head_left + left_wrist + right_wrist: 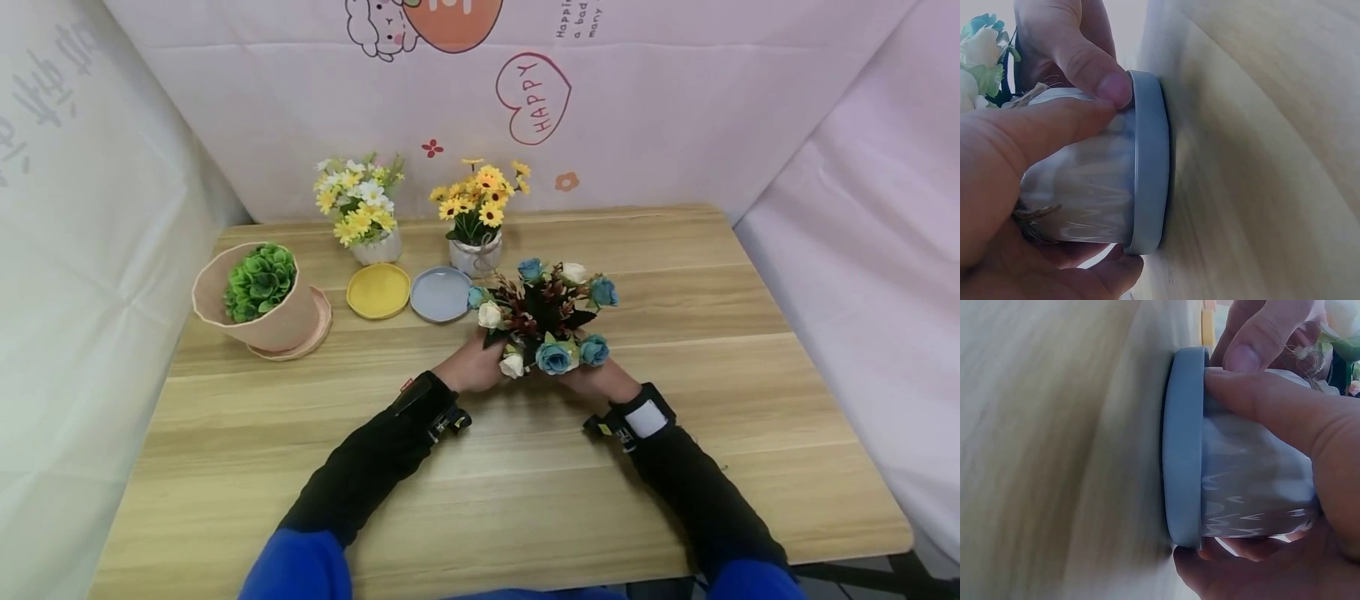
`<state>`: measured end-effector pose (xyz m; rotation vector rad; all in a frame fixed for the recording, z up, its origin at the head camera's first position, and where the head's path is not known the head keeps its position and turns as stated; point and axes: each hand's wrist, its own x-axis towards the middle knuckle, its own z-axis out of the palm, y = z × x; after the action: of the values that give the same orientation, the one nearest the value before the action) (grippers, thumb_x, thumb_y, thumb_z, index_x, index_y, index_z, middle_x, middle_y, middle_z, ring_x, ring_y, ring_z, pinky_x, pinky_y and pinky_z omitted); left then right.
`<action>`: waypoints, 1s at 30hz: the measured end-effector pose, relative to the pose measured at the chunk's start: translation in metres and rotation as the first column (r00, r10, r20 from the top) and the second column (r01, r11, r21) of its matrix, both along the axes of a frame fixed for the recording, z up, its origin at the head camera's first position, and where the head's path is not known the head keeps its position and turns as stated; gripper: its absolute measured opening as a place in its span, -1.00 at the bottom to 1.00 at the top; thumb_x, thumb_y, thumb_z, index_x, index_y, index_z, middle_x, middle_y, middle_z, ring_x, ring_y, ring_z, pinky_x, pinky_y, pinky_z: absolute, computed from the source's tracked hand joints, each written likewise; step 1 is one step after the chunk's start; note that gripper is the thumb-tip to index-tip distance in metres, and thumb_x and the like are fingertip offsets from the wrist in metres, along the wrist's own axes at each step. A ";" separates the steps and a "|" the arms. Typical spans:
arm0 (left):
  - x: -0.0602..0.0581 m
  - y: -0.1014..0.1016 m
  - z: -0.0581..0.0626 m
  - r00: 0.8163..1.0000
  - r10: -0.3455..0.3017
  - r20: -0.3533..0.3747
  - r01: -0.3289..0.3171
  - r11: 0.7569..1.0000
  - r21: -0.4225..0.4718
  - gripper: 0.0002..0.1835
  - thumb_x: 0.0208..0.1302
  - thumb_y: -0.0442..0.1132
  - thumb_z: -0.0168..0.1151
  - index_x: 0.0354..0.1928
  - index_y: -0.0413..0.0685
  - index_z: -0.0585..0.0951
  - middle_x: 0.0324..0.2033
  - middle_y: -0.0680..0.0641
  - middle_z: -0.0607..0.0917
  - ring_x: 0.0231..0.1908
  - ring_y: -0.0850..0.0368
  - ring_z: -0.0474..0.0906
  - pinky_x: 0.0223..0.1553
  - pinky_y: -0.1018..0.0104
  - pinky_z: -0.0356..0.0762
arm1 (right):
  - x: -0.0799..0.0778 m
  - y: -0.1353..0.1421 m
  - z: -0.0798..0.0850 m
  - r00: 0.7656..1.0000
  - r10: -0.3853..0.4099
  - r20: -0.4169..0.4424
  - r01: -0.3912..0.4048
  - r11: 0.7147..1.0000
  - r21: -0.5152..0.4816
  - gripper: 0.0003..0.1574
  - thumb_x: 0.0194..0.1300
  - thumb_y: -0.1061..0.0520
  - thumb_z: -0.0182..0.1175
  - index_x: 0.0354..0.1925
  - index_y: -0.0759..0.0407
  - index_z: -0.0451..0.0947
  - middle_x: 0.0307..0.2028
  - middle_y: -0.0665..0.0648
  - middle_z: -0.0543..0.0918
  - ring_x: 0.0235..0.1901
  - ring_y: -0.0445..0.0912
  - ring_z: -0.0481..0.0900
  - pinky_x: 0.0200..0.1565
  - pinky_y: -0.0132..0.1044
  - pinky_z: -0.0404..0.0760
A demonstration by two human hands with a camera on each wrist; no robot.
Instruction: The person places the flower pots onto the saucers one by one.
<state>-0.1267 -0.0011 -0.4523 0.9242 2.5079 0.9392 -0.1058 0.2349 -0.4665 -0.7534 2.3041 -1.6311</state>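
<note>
A pot of blue and white artificial roses (553, 358) stands between my two hands in the head view. Its white glossy pot (1088, 181), tied with twine, sits in a blue-grey saucer (1151, 162). From the left, my left hand (480, 367) grips the pot, its thumb along the side and a fingertip at the saucer's rim. My right hand (592, 379) holds the other side, its thumb (1260, 400) on the pot near the saucer. In the head view the blooms hide the pot and most of the fingers.
Behind are a yellow saucer (378, 292), another blue-grey saucer (440, 296), a pot of white and yellow flowers (377, 247) and a pot of yellow daisies (472, 254). A pink planter (281, 321) with a green plant stands at left on the wooden table (510, 500).
</note>
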 end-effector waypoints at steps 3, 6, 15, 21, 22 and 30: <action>-0.002 0.004 0.001 1.000 -0.013 -0.019 0.012 1.000 -0.027 -0.17 0.25 -0.49 0.33 0.57 -0.25 0.29 0.61 -0.31 0.23 0.58 -0.28 0.19 0.61 -0.08 0.22 | -0.001 0.004 0.002 0.997 -0.051 -0.060 0.060 0.986 0.158 -0.16 0.32 0.41 0.34 0.49 0.48 0.28 0.39 0.40 0.52 0.36 -0.22 0.49 0.30 -0.65 0.36; -0.003 0.008 0.001 0.998 -0.027 -0.051 0.025 0.999 -0.046 -0.25 0.28 -0.44 0.35 0.51 -0.28 0.37 0.57 -0.33 0.29 0.53 -0.30 0.27 0.58 -0.09 0.29 | -0.002 0.008 0.003 0.995 -0.069 -0.078 0.084 0.972 0.218 -0.20 0.33 0.37 0.36 0.46 0.46 0.33 0.36 0.45 0.53 0.36 0.17 0.52 0.29 -0.62 0.37; -0.012 0.024 0.004 0.998 -0.060 -0.026 0.057 0.993 -0.103 -0.30 0.32 -0.35 0.38 0.48 -0.33 0.40 0.53 -0.36 0.35 0.52 -0.36 0.28 0.59 -0.10 0.26 | -0.006 0.021 0.006 0.993 -0.095 -0.062 0.107 0.970 0.219 -0.07 0.30 0.38 0.39 0.53 0.43 0.25 0.44 0.45 0.45 0.42 0.33 0.43 0.41 -0.43 0.42; -0.019 0.034 0.005 0.994 -0.112 -0.019 0.109 0.986 -0.123 -0.29 0.42 -0.29 0.32 0.53 -0.31 0.35 0.60 -0.33 0.24 0.61 -0.33 0.13 0.67 -0.13 0.04 | -0.009 0.029 0.009 0.991 -0.115 -0.068 0.130 0.942 0.311 -0.05 0.32 0.24 0.45 0.53 0.39 0.26 0.47 0.42 0.43 0.46 0.33 0.41 0.48 0.24 0.39; -0.020 0.036 0.005 0.993 -0.119 -0.027 0.115 0.986 -0.123 -0.31 0.43 -0.29 0.30 0.53 -0.30 0.34 0.61 -0.33 0.24 0.62 -0.31 0.11 0.68 -0.13 0.00 | -0.010 0.030 0.010 0.991 -0.118 -0.060 0.131 0.940 0.316 -0.03 0.32 0.23 0.45 0.55 0.38 0.23 0.49 0.41 0.41 0.47 0.33 0.39 0.49 0.26 0.37; -0.028 0.050 0.007 0.990 -0.137 -0.017 0.131 0.973 -0.191 -0.36 0.43 -0.24 0.31 0.47 -0.31 0.40 0.54 -0.36 0.34 0.56 -0.36 0.19 0.64 -0.07 0.14 | -0.014 0.042 0.013 0.987 -0.155 -0.044 0.160 0.915 0.371 0.08 0.33 0.13 0.47 0.61 0.31 0.14 0.52 0.37 0.36 0.52 0.30 0.32 0.51 0.26 0.33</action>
<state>-0.1547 0.0487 -0.4457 1.0372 2.4716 0.6365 -0.1201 0.2770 -0.4540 -0.5020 2.6333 -1.1806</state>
